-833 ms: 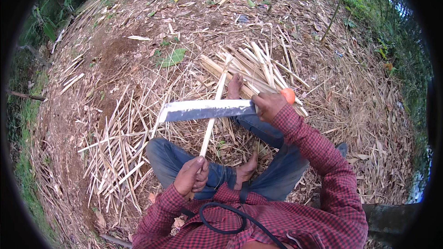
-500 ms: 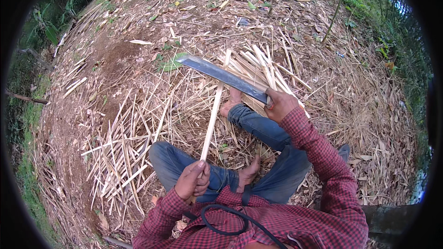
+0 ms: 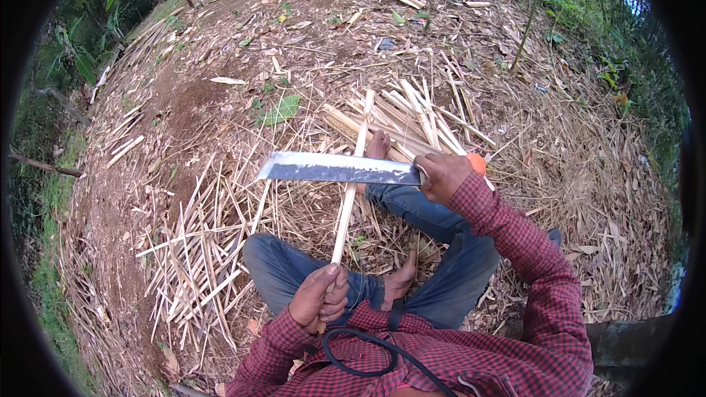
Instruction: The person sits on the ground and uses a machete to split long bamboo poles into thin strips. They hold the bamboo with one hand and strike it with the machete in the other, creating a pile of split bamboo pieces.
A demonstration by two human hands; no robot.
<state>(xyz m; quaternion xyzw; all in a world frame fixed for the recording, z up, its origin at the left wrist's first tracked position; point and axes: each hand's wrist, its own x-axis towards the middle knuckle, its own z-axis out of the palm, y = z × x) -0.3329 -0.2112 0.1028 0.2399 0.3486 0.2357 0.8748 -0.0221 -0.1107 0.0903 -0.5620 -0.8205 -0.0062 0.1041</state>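
Note:
My left hand (image 3: 321,298) is closed round the near end of a long pale split bamboo strip (image 3: 343,222), which slants up and away from me between my legs. In my right hand (image 3: 444,176) is the handle of a machete (image 3: 338,168), its orange butt end showing beside my wrist. The broad dark blade with a bright edge lies level across the strip, flat side toward me, and covers part of it. Whether blade and strip touch I cannot tell. Both my feet are bare, and the far one (image 3: 378,145) is partly behind the blade.
Beyond the blade lies a heap of wider split pieces (image 3: 412,114). A loose pile of thin strips (image 3: 198,272) is at my left. A green leaf (image 3: 282,110) rests on the littered ground. A thin stem (image 3: 528,26) rises at far right. A dark cord (image 3: 368,332) hangs at my chest.
The machete has come nearer to me and turned, from slanting with its tip far left to lying level with its broad side showing. The left hand still grips the strip, slightly lower.

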